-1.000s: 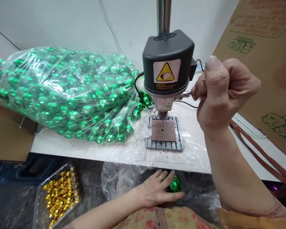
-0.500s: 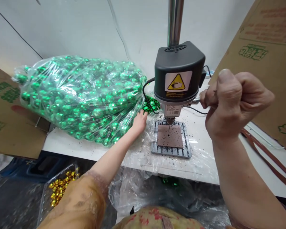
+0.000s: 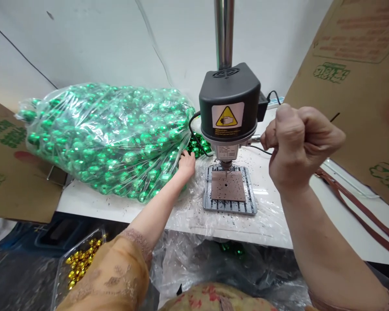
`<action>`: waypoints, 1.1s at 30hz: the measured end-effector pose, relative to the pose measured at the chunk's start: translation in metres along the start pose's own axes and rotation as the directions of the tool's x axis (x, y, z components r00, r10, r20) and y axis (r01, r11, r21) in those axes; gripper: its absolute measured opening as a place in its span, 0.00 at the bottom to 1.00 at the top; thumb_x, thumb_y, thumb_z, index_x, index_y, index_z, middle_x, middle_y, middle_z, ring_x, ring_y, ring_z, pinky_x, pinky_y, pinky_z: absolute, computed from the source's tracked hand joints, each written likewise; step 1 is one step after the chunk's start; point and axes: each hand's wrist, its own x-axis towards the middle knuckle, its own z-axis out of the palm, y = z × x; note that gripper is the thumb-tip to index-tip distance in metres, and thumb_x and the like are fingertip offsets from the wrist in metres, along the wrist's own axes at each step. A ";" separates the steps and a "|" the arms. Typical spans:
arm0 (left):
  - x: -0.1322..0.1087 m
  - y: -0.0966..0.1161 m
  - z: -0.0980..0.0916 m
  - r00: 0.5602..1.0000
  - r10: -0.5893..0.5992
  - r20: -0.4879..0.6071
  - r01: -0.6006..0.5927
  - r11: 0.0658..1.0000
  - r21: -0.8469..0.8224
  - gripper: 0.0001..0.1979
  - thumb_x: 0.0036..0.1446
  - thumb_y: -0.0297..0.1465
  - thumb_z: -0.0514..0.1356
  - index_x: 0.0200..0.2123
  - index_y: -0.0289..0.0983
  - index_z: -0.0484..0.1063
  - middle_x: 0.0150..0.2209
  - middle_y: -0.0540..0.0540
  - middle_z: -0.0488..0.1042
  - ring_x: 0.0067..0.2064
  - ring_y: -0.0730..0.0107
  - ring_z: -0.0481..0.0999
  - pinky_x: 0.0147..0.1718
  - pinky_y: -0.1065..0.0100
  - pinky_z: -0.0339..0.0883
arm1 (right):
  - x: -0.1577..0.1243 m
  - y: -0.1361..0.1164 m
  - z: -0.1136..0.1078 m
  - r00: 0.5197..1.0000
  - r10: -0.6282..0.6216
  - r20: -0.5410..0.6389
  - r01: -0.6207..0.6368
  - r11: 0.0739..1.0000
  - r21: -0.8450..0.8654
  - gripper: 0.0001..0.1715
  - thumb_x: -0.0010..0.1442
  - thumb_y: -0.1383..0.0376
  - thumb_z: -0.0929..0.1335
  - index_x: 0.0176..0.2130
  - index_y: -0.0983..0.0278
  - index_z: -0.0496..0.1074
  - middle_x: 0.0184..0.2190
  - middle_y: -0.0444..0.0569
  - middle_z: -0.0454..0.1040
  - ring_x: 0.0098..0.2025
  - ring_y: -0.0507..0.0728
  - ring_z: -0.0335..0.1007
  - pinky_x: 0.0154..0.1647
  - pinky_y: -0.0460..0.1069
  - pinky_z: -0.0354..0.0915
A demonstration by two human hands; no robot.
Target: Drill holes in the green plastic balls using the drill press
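Observation:
My right hand (image 3: 300, 144) is closed in a fist around the lever handle (image 3: 255, 138) on the right side of a small black drill press (image 3: 230, 101). Beneath its bit, a brown square block (image 3: 227, 185) with a dark hole lies on the slotted metal base (image 3: 251, 203). My left hand (image 3: 187, 165) reaches to the mouth of a big clear plastic bag (image 3: 110, 138) full of shiny green faceted balls. Its fingers look slightly apart and bent, tips partly hidden, beside loose green balls (image 3: 199, 144) behind it. No ball shows in that hand.
Dark shavings lie scattered on the white table (image 3: 142, 211). Cardboard boxes (image 3: 346, 108) flank it. A brown strap (image 3: 353, 203) lies at the right. Below left is a clear tray (image 3: 56, 276) of gold balls (image 3: 81, 261). Crumpled clear plastic (image 3: 188, 255) hangs at the front edge.
The view has shifted slightly, so the drill press and right hand appear farther left. My right fist stays on the lever; my left hand stays by the bag's mouth in much the same pose.

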 end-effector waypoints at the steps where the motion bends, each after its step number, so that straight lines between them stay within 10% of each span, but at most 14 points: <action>1: -0.003 -0.001 -0.004 1.000 0.014 -0.001 -0.014 1.000 -0.011 0.14 0.57 0.18 0.61 0.47 0.32 0.74 0.56 0.26 0.71 0.57 0.37 0.76 0.58 0.42 0.68 | 0.000 0.000 0.000 1.000 -0.003 0.003 0.003 1.000 -0.005 0.29 0.68 0.65 0.69 0.21 0.61 0.51 0.18 0.38 0.51 0.19 0.45 0.52 0.23 0.50 0.50; 5: -0.027 -0.007 -0.023 0.988 0.073 -0.138 -0.126 0.897 -0.425 0.20 0.60 0.27 0.64 0.56 0.39 0.71 0.51 0.38 0.74 0.51 0.53 0.78 0.56 0.52 0.72 | -0.001 -0.003 0.000 1.000 0.005 0.016 -0.004 0.999 -0.047 0.30 0.68 0.60 0.69 0.21 0.61 0.51 0.17 0.39 0.52 0.19 0.47 0.51 0.23 0.51 0.49; 10: -0.067 0.000 -0.027 0.994 0.059 0.090 0.074 0.230 -0.970 0.22 0.62 0.45 0.65 0.56 0.45 0.69 0.46 0.45 0.77 0.42 0.63 0.80 0.45 0.57 0.79 | -0.003 -0.002 0.001 0.999 0.042 0.000 -0.042 0.994 -0.096 0.30 0.69 0.54 0.68 0.21 0.59 0.53 0.17 0.41 0.52 0.20 0.51 0.52 0.24 0.54 0.51; 13: -0.084 0.010 -0.017 0.976 0.087 0.200 0.193 0.080 -0.978 0.24 0.60 0.51 0.67 0.52 0.44 0.69 0.48 0.45 0.78 0.46 0.60 0.81 0.46 0.55 0.80 | -0.004 0.000 0.000 0.998 0.057 0.019 -0.053 0.984 -0.167 0.27 0.69 0.50 0.65 0.23 0.57 0.57 0.17 0.42 0.53 0.21 0.54 0.54 0.25 0.55 0.54; 33: -0.087 0.022 0.044 0.970 0.237 0.061 -0.028 0.355 -0.935 0.32 0.47 0.45 0.78 0.50 0.40 0.71 0.49 0.43 0.80 0.51 0.59 0.81 0.54 0.56 0.75 | 0.002 -0.014 0.004 0.999 0.049 0.013 -0.046 0.981 -0.189 0.34 0.68 0.49 0.67 0.22 0.59 0.47 0.17 0.39 0.57 0.18 0.48 0.53 0.24 0.52 0.54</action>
